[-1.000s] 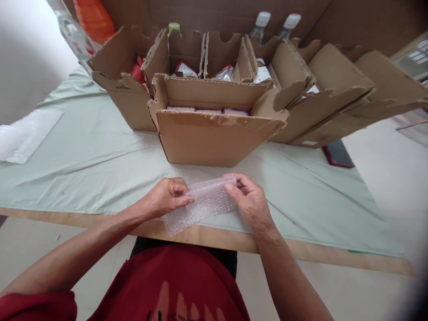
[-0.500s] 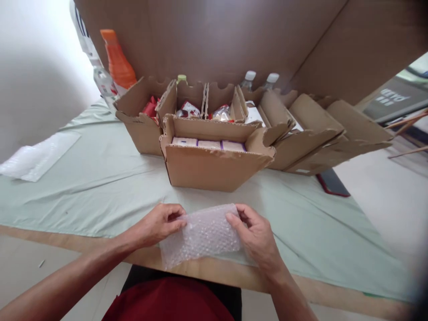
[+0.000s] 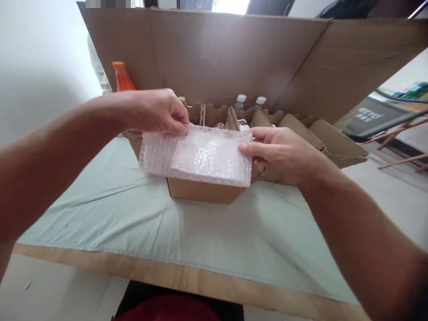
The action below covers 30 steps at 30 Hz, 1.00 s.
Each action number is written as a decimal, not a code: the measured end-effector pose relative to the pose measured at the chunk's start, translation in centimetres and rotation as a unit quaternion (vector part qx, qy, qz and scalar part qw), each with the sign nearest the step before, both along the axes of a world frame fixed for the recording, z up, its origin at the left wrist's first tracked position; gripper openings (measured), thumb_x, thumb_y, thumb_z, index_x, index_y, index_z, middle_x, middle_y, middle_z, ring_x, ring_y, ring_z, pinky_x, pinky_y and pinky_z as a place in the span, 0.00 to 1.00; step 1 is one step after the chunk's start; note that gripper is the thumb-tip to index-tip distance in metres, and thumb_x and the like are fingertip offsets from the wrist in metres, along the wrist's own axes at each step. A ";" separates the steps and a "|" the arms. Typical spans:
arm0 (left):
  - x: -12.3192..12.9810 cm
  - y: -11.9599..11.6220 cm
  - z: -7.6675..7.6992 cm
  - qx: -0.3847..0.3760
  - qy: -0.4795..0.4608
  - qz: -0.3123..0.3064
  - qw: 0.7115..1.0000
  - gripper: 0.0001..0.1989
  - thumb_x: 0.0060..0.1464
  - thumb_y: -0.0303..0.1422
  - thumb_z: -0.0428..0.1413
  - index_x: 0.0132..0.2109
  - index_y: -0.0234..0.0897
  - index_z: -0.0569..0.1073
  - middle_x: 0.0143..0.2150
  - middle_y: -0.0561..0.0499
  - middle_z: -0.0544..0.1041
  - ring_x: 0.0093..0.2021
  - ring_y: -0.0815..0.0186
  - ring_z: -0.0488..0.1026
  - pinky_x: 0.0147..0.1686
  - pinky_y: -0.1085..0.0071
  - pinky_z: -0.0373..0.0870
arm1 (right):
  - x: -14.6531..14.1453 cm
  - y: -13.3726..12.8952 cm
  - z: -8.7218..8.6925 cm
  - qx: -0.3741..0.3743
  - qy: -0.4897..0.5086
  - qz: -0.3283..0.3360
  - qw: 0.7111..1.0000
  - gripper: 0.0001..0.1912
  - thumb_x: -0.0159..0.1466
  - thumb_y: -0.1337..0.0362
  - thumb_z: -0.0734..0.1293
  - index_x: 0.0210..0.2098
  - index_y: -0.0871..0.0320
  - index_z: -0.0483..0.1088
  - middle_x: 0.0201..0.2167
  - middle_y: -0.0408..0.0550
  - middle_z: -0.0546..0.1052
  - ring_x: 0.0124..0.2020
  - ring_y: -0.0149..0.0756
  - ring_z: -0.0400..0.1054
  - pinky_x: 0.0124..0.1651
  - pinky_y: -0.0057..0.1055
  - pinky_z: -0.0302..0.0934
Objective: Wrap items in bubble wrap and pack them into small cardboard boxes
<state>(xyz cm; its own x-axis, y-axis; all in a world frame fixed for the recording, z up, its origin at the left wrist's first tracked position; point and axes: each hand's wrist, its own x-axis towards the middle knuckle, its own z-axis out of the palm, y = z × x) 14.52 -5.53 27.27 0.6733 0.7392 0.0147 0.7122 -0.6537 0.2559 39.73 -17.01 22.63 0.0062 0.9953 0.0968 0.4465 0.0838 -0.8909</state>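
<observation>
A piece of clear bubble wrap (image 3: 207, 156) is stretched flat between my hands, in front of a cardboard box (image 3: 203, 191) standing on the cloth. My left hand (image 3: 163, 111) pinches its top edge, left of the middle. With thumb and fingers my right hand (image 3: 277, 151) grips the wrap's right end. The wrap looks doubled over toward the right. It covers the upper part of the front box, so that box's contents are hidden.
Several open cardboard bins (image 3: 217, 115) stand in a row behind. An orange bottle (image 3: 123, 76) and white-capped bottles (image 3: 259, 103) rise behind them, against a tall cardboard panel (image 3: 220, 58). A pale green cloth (image 3: 207, 236) covers the table.
Both hands have lifted the bubble wrap up and away from the table's near edge to in front of the box. The camera view has tilted upward.
</observation>
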 end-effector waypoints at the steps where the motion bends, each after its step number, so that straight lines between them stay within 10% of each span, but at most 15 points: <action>1: 1.0 0.8 -0.2 -0.026 0.025 0.003 0.999 0.23 0.61 0.36 0.45 0.42 0.23 0.80 0.27 0.61 0.71 0.33 0.73 0.79 0.45 0.64 0.71 | 0.5 1.3 0.3 -0.047 -0.038 0.000 0.998 0.09 0.59 0.61 0.75 0.26 0.56 0.75 0.20 0.44 0.73 0.19 0.30 0.64 0.19 0.28 0.59; 7: 5.0 2.0 -3.1 0.017 0.030 -0.034 0.999 0.06 0.55 0.28 0.58 0.34 0.33 0.81 0.25 0.56 0.73 0.32 0.65 0.75 0.36 0.70 0.68 | 1.9 4.8 0.4 -0.179 -0.251 -0.006 0.951 0.11 0.60 0.72 0.69 0.22 0.58 0.73 0.12 0.40 0.68 0.12 0.25 0.56 0.17 0.28 0.47; 21: 4.9 0.2 -7.1 0.237 -0.031 -0.108 0.965 0.05 0.56 0.30 0.59 0.40 0.37 0.78 0.38 0.47 0.76 0.48 0.51 0.73 0.51 0.56 0.65 | 2.4 6.1 -2.1 -0.020 -0.439 -0.019 0.898 0.19 0.46 0.79 0.74 0.14 0.54 0.64 0.13 0.39 0.60 0.20 0.34 0.60 0.30 0.35 0.53; 30: 3.9 1.9 -6.7 -0.167 -0.023 -0.149 0.974 0.07 0.54 0.35 0.59 0.30 0.41 0.80 0.28 0.54 0.76 0.29 0.64 0.71 0.31 0.71 0.62 | 0.4 5.0 -1.5 -0.002 -0.542 -0.037 0.840 0.27 0.44 0.77 0.76 0.11 0.54 0.53 0.11 0.39 0.51 0.20 0.35 0.59 0.30 0.35 0.52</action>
<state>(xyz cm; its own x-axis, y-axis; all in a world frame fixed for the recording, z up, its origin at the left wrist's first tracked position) 18.46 -3.62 20.61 0.8627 0.4801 -0.1587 0.4869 -0.7041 0.5169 40.10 -12.06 21.09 -0.0210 0.9965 0.0813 0.9990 0.0178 0.0408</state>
